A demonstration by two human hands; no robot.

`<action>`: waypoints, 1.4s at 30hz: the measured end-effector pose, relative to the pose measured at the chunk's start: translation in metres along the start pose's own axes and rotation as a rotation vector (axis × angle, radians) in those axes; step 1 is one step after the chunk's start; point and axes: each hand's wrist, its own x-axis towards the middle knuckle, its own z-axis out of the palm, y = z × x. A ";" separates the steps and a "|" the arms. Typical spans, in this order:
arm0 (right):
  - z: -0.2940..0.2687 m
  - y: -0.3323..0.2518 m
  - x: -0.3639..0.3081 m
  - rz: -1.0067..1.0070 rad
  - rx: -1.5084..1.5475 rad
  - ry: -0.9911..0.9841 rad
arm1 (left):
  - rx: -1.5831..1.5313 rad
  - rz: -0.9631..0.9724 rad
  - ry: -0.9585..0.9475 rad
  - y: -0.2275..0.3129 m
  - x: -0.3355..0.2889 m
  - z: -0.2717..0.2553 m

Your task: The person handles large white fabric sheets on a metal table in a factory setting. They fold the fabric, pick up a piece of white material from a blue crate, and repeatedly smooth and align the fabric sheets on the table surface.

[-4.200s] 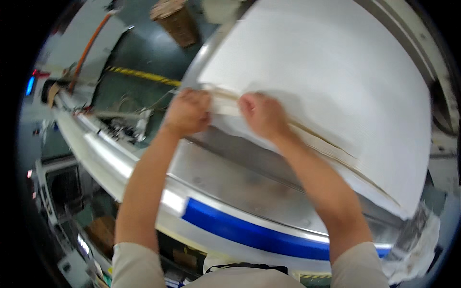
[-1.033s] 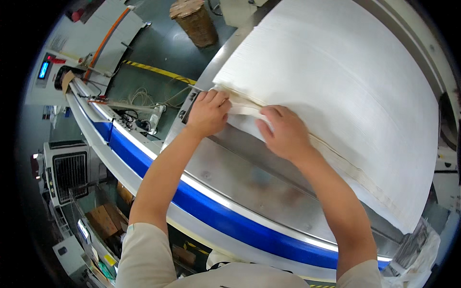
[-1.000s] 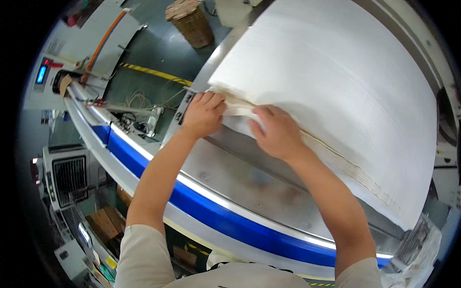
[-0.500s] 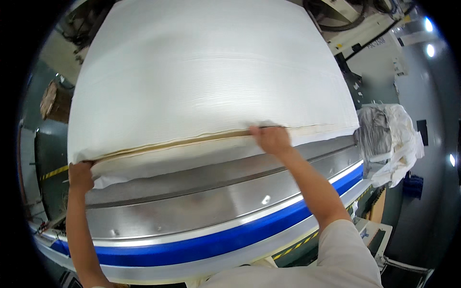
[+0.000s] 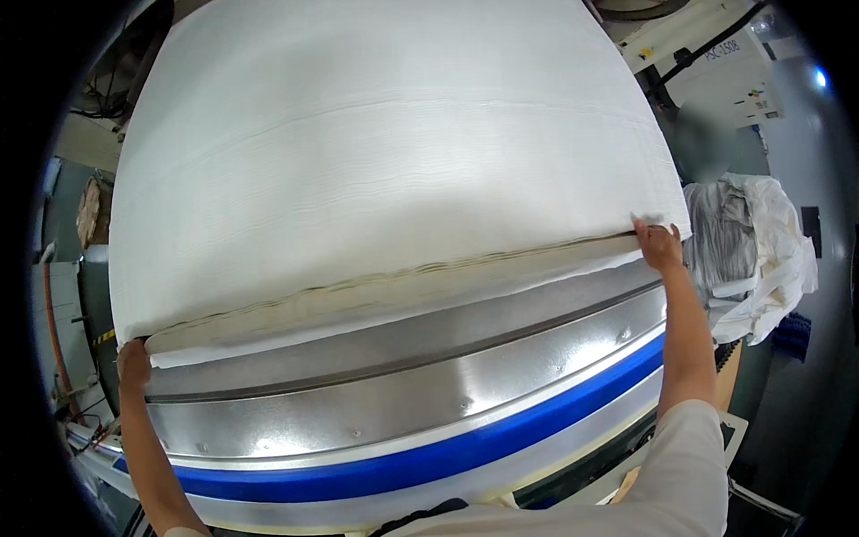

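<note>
A wide white fabric sheet (image 5: 385,170) covers the broad surface before me, faintly wrinkled across. Along its near side runs a cream-tinged folded edge (image 5: 385,309) with a wavy ridge of layers. At the near left corner my left hand (image 5: 134,365) is closed on the end of that edge; its fingertips are partly hidden. My right hand (image 5: 660,246) grips the same edge close to the right corner, its thumb and fingers bent around it. Between my hands the edge lies stretched in a slanting line, its white lower border resting over the metal.
A shiny metal ledge (image 5: 394,394) and a blue strip (image 5: 429,456) run along the near side. To the right sits a bundle of grey and white cloth (image 5: 747,251). Machine parts (image 5: 716,80) stand at the far right; a brown wrapped object (image 5: 94,210) is at left.
My right hand has slid rightward along the folded edge, from the middle to near the right corner. My left hand stays at the left corner, and the view has shifted slightly.
</note>
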 end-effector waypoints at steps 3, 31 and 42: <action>0.005 0.043 0.016 0.022 -0.133 -0.124 | 0.144 0.041 -0.016 -0.005 0.001 0.012; 0.003 0.237 -0.034 -0.204 -0.049 0.134 | 0.041 -0.165 -0.086 -0.045 -0.093 -0.106; 0.079 0.205 -0.169 -0.347 -0.388 -0.289 | 0.283 0.219 -0.768 0.005 -0.236 -0.017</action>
